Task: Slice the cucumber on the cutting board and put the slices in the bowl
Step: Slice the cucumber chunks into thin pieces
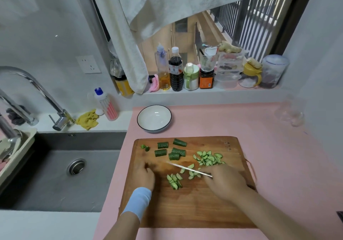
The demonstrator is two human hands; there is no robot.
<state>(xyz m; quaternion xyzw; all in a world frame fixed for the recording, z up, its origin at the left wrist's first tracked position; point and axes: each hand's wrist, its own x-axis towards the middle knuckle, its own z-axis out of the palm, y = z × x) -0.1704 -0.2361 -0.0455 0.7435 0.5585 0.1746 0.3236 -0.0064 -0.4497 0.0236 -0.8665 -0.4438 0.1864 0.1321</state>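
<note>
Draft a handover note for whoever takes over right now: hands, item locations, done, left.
Right hand grips the thin-bladed kitchen knife over the brown wooden cutting board. Left hand rests on the board, blurred; grip unclear.
Done: pale green cucumber slices lie in loose piles on the board.
Left: five dark green cucumber chunks near the far edge are unsliced. The white dark-rimmed bowl beyond the board holds nothing yet, so all slices need moving there.
</note>
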